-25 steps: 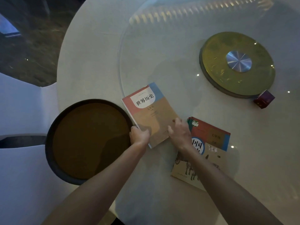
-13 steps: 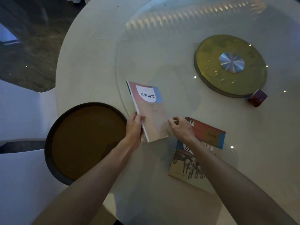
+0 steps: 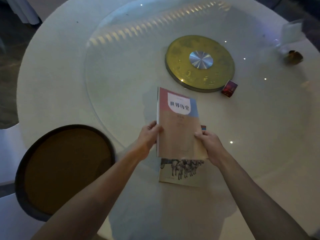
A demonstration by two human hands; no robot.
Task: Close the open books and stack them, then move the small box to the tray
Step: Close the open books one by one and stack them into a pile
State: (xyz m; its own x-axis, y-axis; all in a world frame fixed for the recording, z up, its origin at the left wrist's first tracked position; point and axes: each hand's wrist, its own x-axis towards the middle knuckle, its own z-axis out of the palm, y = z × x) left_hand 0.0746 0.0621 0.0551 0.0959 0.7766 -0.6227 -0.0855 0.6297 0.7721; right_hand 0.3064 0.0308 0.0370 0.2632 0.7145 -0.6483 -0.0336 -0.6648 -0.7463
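Both hands hold a closed pink and tan book (image 3: pixel 178 123) above the table. My left hand (image 3: pixel 149 135) grips its left edge and my right hand (image 3: pixel 208 144) grips its lower right edge. Under it lies a second closed book (image 3: pixel 181 172) with horses on the cover, mostly hidden by the upper book. A small dark red box (image 3: pixel 229 88) stands to the far right, beside the gold disc. The round dark-rimmed brown tray (image 3: pixel 22 170) sits at the near left, overhanging the table's edge.
A gold disc (image 3: pixel 180 66) with a silver hub sits in the middle of the glass turntable (image 3: pixel 107 75) on the round white table (image 3: pixel 52 66). A small brown object (image 3: pixel 294 57) lies at the far right. White chair covers (image 3: pixel 7 153) show at the left.
Both hands lifted the pink and tan book from beside the tray and carried it right, over the horse-cover book, and turned it straight.
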